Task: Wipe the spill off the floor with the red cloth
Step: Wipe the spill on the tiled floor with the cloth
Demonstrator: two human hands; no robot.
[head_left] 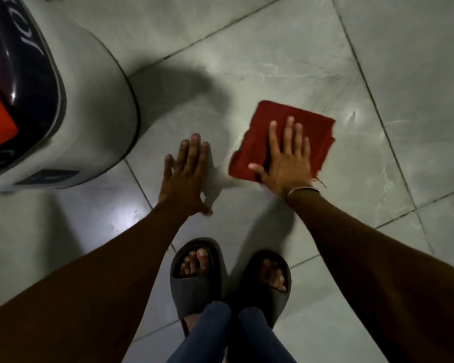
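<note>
A folded red cloth point(296, 119) lies flat on the grey tiled floor point(273, 61), right of centre. My right hand point(286, 158) presses down on it, palm flat and fingers spread, covering its near half. My left hand point(185, 174) rests flat on the bare floor just left of the cloth, fingers apart, holding nothing. Faint wet streaks point(351, 116) show on the tile to the right of the cloth. I cannot make out a distinct puddle.
A large white machine point(89, 106) with a dark glossy top and an orange part stands at the left, close to my left hand. My feet in dark slides point(194, 279) are planted just behind my hands. Tile extends ahead and to the right.
</note>
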